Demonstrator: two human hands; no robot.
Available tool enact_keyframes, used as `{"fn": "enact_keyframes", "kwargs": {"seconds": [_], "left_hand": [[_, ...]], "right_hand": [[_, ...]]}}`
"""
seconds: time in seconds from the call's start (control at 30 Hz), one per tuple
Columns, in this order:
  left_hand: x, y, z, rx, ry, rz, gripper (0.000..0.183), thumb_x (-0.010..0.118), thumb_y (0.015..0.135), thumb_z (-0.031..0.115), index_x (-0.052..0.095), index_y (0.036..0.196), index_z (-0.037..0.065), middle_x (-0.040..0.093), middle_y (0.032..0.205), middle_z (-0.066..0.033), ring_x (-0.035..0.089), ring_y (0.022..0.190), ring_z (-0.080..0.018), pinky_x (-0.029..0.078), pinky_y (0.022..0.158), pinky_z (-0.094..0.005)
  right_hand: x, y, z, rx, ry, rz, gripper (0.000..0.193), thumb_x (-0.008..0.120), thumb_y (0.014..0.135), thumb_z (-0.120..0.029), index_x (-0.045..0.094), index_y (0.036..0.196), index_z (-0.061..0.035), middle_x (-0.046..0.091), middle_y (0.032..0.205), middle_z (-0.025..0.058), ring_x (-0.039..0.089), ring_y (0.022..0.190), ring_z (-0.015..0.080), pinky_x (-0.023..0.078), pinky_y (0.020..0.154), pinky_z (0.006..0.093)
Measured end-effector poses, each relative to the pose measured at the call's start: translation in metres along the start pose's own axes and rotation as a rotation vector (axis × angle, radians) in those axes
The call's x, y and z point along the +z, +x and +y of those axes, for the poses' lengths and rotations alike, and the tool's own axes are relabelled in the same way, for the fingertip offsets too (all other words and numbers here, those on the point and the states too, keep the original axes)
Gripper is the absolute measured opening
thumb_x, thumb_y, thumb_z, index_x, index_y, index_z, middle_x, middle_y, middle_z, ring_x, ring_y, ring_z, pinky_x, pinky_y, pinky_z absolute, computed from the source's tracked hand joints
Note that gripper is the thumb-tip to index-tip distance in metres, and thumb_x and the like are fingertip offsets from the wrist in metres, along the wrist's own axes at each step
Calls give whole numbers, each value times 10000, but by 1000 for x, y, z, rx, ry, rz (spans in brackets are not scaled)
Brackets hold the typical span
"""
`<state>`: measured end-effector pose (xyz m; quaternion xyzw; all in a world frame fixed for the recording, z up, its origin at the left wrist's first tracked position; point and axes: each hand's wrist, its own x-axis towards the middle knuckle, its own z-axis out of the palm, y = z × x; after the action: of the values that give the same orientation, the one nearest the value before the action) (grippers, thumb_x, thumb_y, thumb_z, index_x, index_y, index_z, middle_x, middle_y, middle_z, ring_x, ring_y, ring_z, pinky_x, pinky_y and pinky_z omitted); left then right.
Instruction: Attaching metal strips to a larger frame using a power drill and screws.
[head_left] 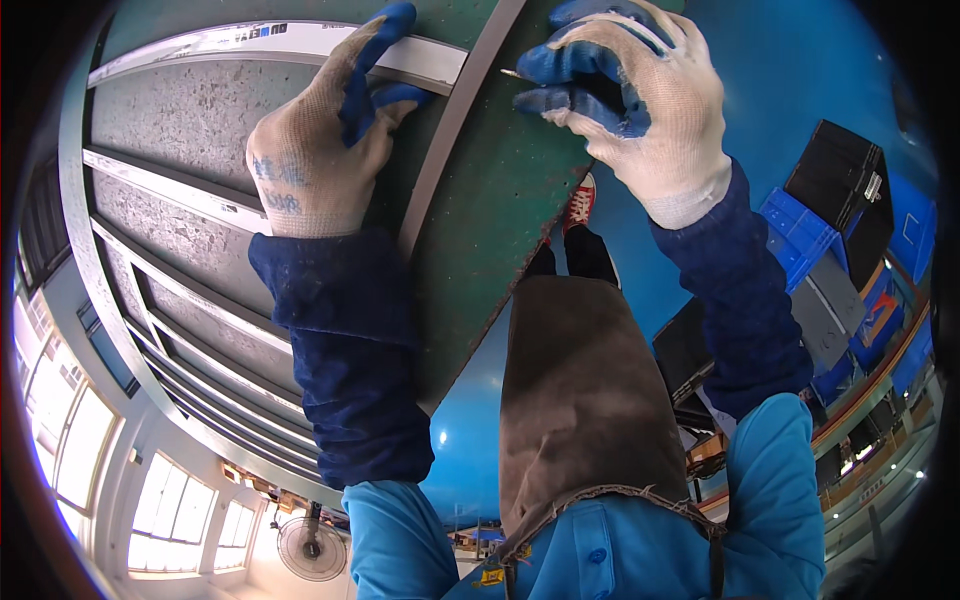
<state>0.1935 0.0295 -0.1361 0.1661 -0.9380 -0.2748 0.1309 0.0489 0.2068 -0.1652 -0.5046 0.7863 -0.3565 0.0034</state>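
My left hand (322, 150), in a white knit glove with blue-coated fingers, is closed around the end of a metal crossbar (220, 42). This crossbar is partly covered by white printed film and meets a grey side rail (448, 135) of a ladder-like metal frame. Right of that rail, my right hand (660, 105), gloved alike, is curled with thumb and fingertips together. A thin, pale metal pin (509, 73) sticks out from the pinch toward the rail; its exact kind cannot be made out.
The frame rests on a worn green tabletop (480, 240), with more crossbars (180, 185) to the left. Blue crates (797, 230) and black boxes (832, 172) stand on the right over a blue floor (770, 75). A fan (311, 548) and windows lie at lower left.
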Motion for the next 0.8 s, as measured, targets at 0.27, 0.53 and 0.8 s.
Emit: {"fn": "enact_keyframes", "kwargs": {"seconds": [0.27, 0.53, 0.8], "left_hand": [[-2, -10, -16, -69, 106, -5, 446, 706, 808, 50, 615, 1242, 91, 705, 1100, -87, 718, 863, -198, 575, 775, -271], [-1, -10, -14, -150, 35, 13, 442, 670, 813, 8, 623, 1241, 106, 702, 1110, -83, 713, 837, -167, 571, 746, -250], [-2, -2, -5, -16, 44, 87, 469, 697, 794, 43, 625, 1249, 129, 731, 939, -81, 693, 681, -137, 554, 610, -222]], "right_hand": [[-1, 9, -1, 50, 79, -80, 497, 770, 519, -91, 618, 986, -169, 612, 976, -7, 559, 976, 269, 419, 906, 409], [-1, 13, -2, -14, 235, -42, 593, 786, 555, -75, 574, 1100, -172, 617, 1012, -3, 540, 998, 294, 438, 923, 422], [2, 19, -7, -67, 211, -33, 606, 801, 570, -87, 587, 1126, -200, 630, 1033, 11, 554, 1013, 278, 454, 909, 430]]}}
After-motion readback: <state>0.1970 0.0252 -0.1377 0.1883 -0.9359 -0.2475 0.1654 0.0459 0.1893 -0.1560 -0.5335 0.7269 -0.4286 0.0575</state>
